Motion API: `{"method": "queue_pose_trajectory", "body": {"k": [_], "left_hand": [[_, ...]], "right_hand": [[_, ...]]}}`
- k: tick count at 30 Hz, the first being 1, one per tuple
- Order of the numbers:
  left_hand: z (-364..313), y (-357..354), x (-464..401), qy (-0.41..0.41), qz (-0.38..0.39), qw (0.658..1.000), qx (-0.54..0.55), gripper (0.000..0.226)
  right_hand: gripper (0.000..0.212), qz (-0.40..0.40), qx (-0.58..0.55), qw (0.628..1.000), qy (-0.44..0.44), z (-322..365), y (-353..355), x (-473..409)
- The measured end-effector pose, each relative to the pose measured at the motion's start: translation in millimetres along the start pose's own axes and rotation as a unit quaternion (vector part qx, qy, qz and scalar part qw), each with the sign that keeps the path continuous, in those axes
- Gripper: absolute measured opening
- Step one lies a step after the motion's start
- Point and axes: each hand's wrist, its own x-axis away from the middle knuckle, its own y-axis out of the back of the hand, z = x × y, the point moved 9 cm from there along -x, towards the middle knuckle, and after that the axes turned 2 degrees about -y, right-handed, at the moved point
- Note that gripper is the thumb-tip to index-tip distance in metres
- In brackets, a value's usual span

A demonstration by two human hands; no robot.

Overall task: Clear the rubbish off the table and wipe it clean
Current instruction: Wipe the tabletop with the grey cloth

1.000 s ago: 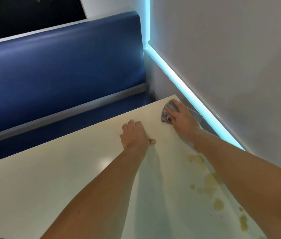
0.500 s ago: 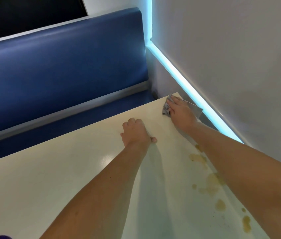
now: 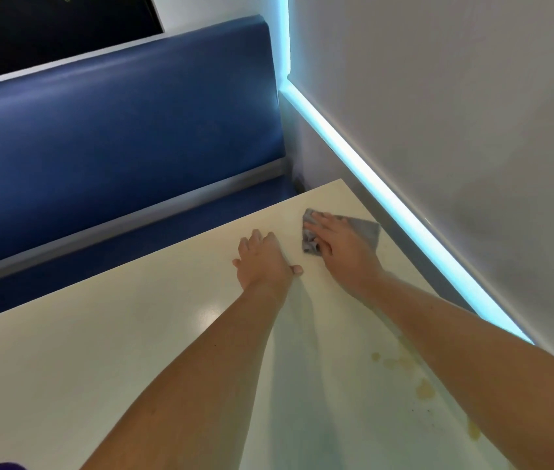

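A cream table (image 3: 106, 361) stands against a grey wall (image 3: 455, 113) edged by a cyan light strip (image 3: 364, 171), facing a blue padded bench (image 3: 116, 130). Yellowish stains (image 3: 418, 381) mark its right side. The right hand (image 3: 343, 245) presses flat on a grey cloth (image 3: 367, 228) near the far corner. The left hand (image 3: 263, 261) rests flat beside it. No writing is readable.

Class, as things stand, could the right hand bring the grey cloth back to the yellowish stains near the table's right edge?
Probably yes: the right hand presses the grey cloth flat, and bare table lies between it and the yellowish stains.

Crumpled grey cloth (image 3: 364, 230) lies on the stained cream table (image 3: 99, 361).
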Motion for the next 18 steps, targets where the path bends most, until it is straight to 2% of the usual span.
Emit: {"method": "queue_pose_trajectory", "body": {"k": [3, 6, 8, 9, 11, 13, 16, 18], "left_hand": [[1, -2, 3, -0.001, 0.008, 1.0, 0.015, 0.078], [1, 4, 11, 0.001, -0.013, 1.0, 0.004, 0.069], [1, 7, 13, 0.012, -0.027, 1.0, 0.0, 0.063], [2, 8, 14, 0.019, -0.032, 0.999, 0.003, 0.062], [2, 8, 12, 0.027, -0.031, 0.999, 0.0, 0.063], [0, 8, 13, 0.025, -0.028, 0.999, -0.012, 0.065], [-6, 7, 21, 0.007, -0.033, 0.999, -0.033, 0.057], [-8, 7, 23, -0.007, -0.031, 0.999, -0.034, 0.052]], "right_hand": [[0.046, 0.033, 0.004, 0.999, 0.036, -11, 7, 7], [0.049, 0.007, -0.025, 0.999, -0.047, -46, 17, -1], [0.051, -0.014, -0.043, 0.995, -0.094, -44, 20, 6], [0.052, -0.013, -0.057, 0.995, -0.087, -34, 17, 11], [0.048, 0.0, -0.092, 0.996, -0.015, -11, 11, 28], [0.043, 0.001, -0.084, 0.996, 0.034, -14, 11, 44], [0.044, -0.038, -0.035, 0.997, -0.053, -53, 39, 49], [0.049, -0.019, 0.011, 0.991, -0.131, -72, 49, 49]]}}
